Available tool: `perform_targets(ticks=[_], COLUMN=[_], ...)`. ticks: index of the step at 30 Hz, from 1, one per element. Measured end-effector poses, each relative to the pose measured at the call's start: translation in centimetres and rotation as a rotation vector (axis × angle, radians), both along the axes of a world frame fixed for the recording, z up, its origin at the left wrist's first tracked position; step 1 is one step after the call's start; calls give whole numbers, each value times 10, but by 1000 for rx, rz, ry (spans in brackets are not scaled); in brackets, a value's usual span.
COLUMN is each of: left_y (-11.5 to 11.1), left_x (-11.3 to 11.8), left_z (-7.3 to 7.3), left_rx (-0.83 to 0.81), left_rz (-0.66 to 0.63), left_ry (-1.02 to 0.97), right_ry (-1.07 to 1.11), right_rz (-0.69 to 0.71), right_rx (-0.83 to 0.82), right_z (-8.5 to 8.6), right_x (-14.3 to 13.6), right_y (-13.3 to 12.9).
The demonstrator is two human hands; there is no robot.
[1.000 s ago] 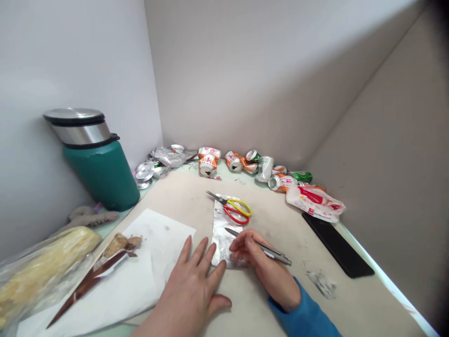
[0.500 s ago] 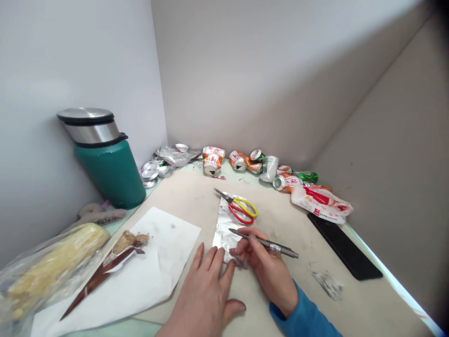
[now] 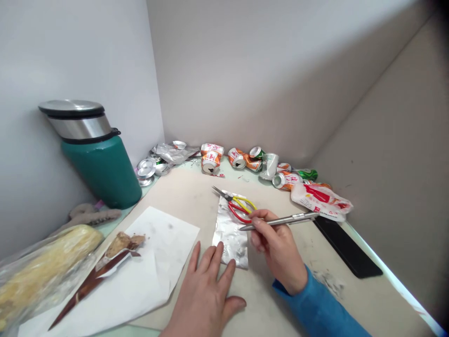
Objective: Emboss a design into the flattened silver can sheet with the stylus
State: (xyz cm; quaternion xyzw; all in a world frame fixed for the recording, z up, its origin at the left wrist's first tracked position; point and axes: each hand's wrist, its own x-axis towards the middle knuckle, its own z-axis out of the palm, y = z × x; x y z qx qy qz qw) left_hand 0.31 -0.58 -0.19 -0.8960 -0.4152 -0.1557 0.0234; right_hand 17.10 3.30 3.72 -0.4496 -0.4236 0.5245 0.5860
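Observation:
My left hand (image 3: 206, 295) lies flat with its fingers spread, fingertips at the lower left edge of a silvery metal sheet (image 3: 228, 234). My right hand (image 3: 278, 248) grips a slim silver pen (image 3: 291, 220) between thumb and fingers. The pen is tilted, its point over the sheet's right side; whether it touches cannot be made out. Scissors (image 3: 233, 201) with one red and one yellow handle rest on the sheet's far end, blades slightly apart and pointing to the back left. My right fingers partly cover the handles.
Crushed cans (image 3: 210, 159) line the back wall. At left stand a green bottle (image 3: 100, 168), white paper (image 3: 140, 285) with a brown lump on it, and a bagged yellow item (image 3: 52, 267). A black phone (image 3: 347, 245) and red-white packet (image 3: 321, 201) lie at right.
My right hand has moved up and right off the sheet's near end, baring it. The pen has swung so its back end points higher. My left hand stays nearly in place.

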Motion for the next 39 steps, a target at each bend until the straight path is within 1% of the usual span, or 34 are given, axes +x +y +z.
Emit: perform_targets(ticks=[3,5,8,10,13,17,24,29,33,39], left_y=[0,0,0,0,-1,-1,0,-1,-1,-2], left_x=[0,0,1,2,4,3,5,5,4,5], left_z=[-4,-7,-8,-7,-5,-3,2,1,0,0], left_rx=[69,91,66,35,0,-30,-75,-86,-100,-101], left_rz=[-1,-18,-32,-28,-18,-14,-8,-1,3,10], left_ry=[-29,-40,-37,-29,-24,-41,-7,-17,-36,-37], right_ry=[-86,-134,-233,-302,-370,-484,-585,-702,-779,-813], right_rz=[118,133,41,-23,-54,-42,-6,-19,-20,-26], right_rx=[-43,-73,-121,-126,-94,-55,69,39,53,72], right_z=[-12,-23,-37,-41,-43,-44,-43,-45,-44,-41], right_x=[-9,-13,-13,-12,-11,-8,-8,-8,-8,-9], right_y=[1,2,2,3,2,-2,-7,-5,-6,-6])
